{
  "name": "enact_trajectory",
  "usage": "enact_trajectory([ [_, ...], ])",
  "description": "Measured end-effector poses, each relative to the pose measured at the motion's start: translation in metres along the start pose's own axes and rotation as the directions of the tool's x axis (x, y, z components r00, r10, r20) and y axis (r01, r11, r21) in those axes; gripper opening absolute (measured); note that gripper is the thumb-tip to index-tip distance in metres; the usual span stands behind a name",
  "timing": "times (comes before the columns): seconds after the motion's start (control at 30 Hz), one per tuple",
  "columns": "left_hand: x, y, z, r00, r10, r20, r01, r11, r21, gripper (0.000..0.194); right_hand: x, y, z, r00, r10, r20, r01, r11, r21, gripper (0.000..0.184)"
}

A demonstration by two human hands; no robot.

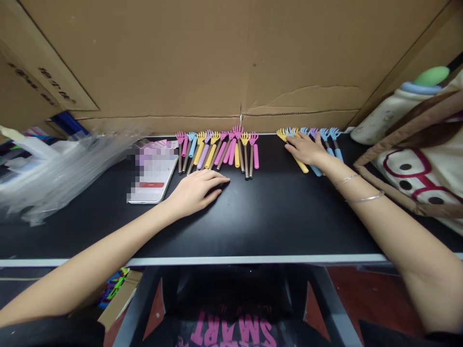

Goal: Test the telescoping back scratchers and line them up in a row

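Note:
Small back scratchers with claw-shaped heads and coloured handles lie in two groups on the black table. In the left group, pink, yellow, blue and purple back scratchers (236,156) lie side by side, some showing dark metal shafts. My left hand (195,190) rests palm down just in front of them, fingers stretched out and holding nothing. Over the right group, my right hand (306,149) lies with its fingers extended across yellow and blue back scratchers (301,166), partly covering them. Further blue back scratchers (336,144) lie just right of that hand.
A phone (154,180) lies left of the back scratchers, beside clear plastic bags (72,168). A cardboard wall (217,62) closes off the back. On the right stand a bottle (387,113) and a cloth bag (434,168). The table's pale front edge (231,260) runs below my forearms.

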State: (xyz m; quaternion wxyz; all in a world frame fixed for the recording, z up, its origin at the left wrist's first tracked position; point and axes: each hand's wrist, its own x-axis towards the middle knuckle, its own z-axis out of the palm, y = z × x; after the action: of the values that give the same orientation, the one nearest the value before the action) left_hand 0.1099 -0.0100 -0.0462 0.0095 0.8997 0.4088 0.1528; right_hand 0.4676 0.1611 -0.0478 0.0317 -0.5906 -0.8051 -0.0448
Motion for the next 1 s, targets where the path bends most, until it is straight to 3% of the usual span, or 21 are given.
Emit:
enact_trajectory([
  [0.13,0.0,0.0,0.0,1.0,0.002,-0.003,-0.002,1.0,-0.012,0.035,-0.006,-0.009,-0.008,0.992,0.005,-0.127,0.0,0.999,0.034,0.058],
  [0.27,0.0,0.0,0.0,1.0,0.002,-0.002,-0.002,1.0,-0.017,0.034,-0.015,-0.034,-0.017,0.969,-0.034,-0.244,0.053,0.996,0.076,0.059],
  [0.43,-0.001,0.001,0.0,1.0,-0.016,0.003,0.017,1.0,-0.027,0.034,-0.029,-0.084,-0.017,0.957,-0.237,-0.166,0.261,0.954,0.146,0.057],
  [0.57,-0.001,0.001,0.0,1.0,-0.016,-0.005,0.015,0.999,-0.03,0.033,-0.039,-0.11,-0.012,0.95,-0.304,-0.076,0.313,0.926,0.211,0.057],
  [0.7,0.0,0.001,0.0,1.0,-0.015,-0.004,0.015,1.0,-0.025,0.033,-0.042,-0.114,-0.01,0.95,-0.313,-0.015,0.31,0.93,0.198,0.058],
  [1.0,0.001,0.0,0.0,1.0,0.018,-0.013,-0.018,1.0,-0.01,0.034,-0.042,-0.104,-0.011,0.934,-0.352,-0.059,0.356,0.931,0.079,0.058],
])
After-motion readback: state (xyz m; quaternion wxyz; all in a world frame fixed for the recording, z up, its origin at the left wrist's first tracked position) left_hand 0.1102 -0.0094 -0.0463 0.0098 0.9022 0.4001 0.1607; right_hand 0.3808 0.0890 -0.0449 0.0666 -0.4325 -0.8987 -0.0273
